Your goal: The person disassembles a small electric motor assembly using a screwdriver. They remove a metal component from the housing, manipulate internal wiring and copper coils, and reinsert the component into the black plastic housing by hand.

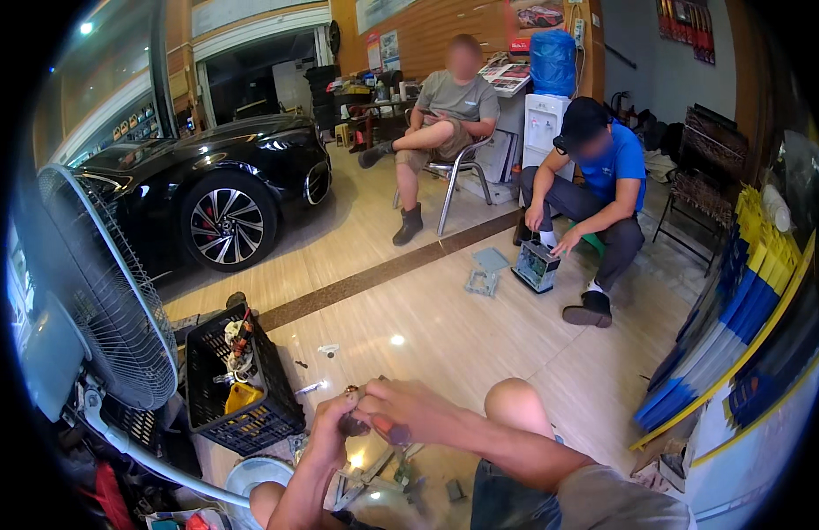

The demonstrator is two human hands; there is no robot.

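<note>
Both my hands meet in front of me, above the floor. My left hand (333,419) is closed around a small dark part (352,427), mostly hidden by my fingers, with a coppery bit at the top. Pressed against it, my right hand (408,405) grips a tool with an orange handle (393,431); its working end is hidden. Below them on the tiles lie grey metal pieces (367,477) and a small dark block (455,489).
A black crate (250,422) of parts stands to the left, beside a large fan (118,291) and a pale blue basin (250,477). Ahead, a seated co-worker (604,181) handles a box-shaped device (535,268). Another person (458,97) sits near a black car (206,177).
</note>
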